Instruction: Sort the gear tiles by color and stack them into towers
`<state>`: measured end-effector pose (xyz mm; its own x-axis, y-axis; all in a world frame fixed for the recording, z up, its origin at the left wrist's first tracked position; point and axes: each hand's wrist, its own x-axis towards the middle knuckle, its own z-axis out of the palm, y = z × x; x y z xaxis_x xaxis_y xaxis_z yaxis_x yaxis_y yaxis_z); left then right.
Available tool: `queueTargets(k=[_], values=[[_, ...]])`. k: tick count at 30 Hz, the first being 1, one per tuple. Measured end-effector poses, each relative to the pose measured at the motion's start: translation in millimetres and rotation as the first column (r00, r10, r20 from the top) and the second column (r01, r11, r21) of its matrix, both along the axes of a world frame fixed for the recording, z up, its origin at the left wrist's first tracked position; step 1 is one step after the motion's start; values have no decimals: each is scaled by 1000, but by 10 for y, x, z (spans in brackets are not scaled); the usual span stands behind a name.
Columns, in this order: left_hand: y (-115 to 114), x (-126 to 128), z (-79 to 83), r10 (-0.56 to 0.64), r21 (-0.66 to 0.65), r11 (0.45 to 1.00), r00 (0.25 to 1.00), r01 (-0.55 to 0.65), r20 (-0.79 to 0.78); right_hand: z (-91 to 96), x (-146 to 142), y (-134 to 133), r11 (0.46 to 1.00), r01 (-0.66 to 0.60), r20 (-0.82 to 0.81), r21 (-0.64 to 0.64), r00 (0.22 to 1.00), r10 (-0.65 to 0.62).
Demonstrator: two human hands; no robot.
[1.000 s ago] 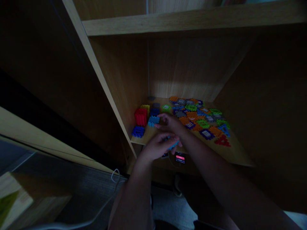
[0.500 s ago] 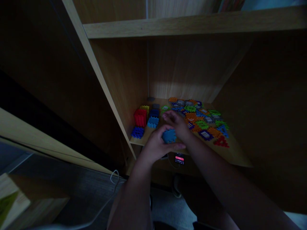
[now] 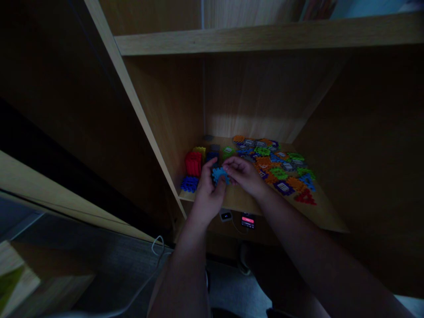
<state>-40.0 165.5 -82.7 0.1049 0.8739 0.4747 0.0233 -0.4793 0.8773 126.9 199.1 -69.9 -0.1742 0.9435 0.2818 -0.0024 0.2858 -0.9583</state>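
Low over the shelf, my left hand (image 3: 209, 192) grips a light blue toothed interlocking tile (image 3: 219, 175), thumb across its face and fingers along its left side. My right hand (image 3: 244, 174) has its fingers bent together at the tile's right edge, pinching there. Just left of my left hand lie a red stack of tiles (image 3: 193, 164) and a dark blue toothed tile (image 3: 189, 184). Behind my left fingers a dark blue stack (image 3: 212, 156) is partly hidden. To the right of my right hand spread many loose tiles, among them a purple window tile (image 3: 284, 187) and a red triangle (image 3: 305, 197).
An upper shelf board (image 3: 232, 39) crosses above, and the left side panel (image 3: 155, 128) stands close to my left hand. Beneath the shelf (image 3: 318, 212) are a lit phone (image 3: 248, 220) and a small white device (image 3: 225, 215). A white cable (image 3: 158, 247) hangs lower left.
Both hands and the light blue tile have shifted; the tile moved left and slightly up. My right fingers have come to its edge. The light blue stack on the shelf is no longer visible separately.
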Motion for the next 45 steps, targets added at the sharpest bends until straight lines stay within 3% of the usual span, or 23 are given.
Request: queueTargets(k=[7,10,17,22,26,27,29,31,33,38,45], values=[[25,-5,64,108,-148,986,965,-74,239,-46,6,22,989,-134,-21,64,990,136],[25,-22,85,127,-200,977,953,-72,276,-91,1,34,982,-184,-3,43,983,184],[36,-53,78,136,-273,961,944,-52,299,-87,-5,-34,986,-166,65,24,984,164],[1,-56,115,115,-260,965,947,-35,299,-43,-14,-71,993,-92,121,69,989,84],[-112,-64,165,179,-167,977,928,-129,326,-70,-5,5,984,106,76,140,990,-117],[-144,-69,173,124,-132,988,937,-85,327,-90,-3,32,972,171,85,159,979,-186],[-197,-73,180,-118,-84,986,960,143,252,-143,-2,83,943,269,152,197,941,-301],[-230,-53,172,-383,-102,915,919,391,90,-200,-8,132,922,302,263,242,894,-362],[-238,-2,144,-511,-145,854,858,499,-59,-248,-20,181,905,296,365,305,842,-398],[-205,144,35,-572,-182,819,800,544,-183,-305,-61,300,884,242,504,400,747,-433],[-190,162,44,-590,-173,807,780,564,-210,-340,-67,346,889,222,540,401,727,-425]])
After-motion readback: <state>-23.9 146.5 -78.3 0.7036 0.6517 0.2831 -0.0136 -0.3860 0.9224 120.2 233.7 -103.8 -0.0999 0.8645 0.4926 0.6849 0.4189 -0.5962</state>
